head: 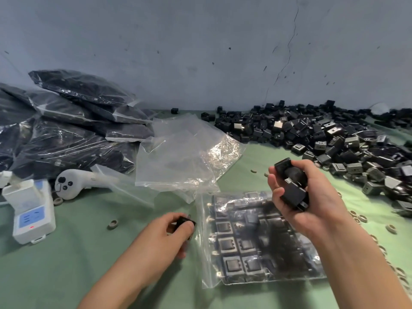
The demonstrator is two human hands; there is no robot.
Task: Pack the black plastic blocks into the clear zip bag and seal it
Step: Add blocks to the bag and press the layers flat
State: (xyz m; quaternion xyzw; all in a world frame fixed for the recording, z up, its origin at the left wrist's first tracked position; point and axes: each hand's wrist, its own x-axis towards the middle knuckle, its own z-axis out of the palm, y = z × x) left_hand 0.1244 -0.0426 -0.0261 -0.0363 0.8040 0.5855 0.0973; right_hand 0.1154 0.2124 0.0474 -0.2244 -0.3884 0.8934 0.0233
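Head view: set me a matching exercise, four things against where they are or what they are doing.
Things:
1. left hand
2. right hand
3. loose pile
4. filled bags

States:
A. stacked at the far left
B. pinches one block beside the left edge of the bag
C. grips several blocks above the bag
D. heaped at the right, along the wall

Pairs: 1-B, 2-C, 3-D, 4-A

The zip bag [223,259] is made of clear, shiny plastic. The blocks [334,139] are made of dull black plastic.
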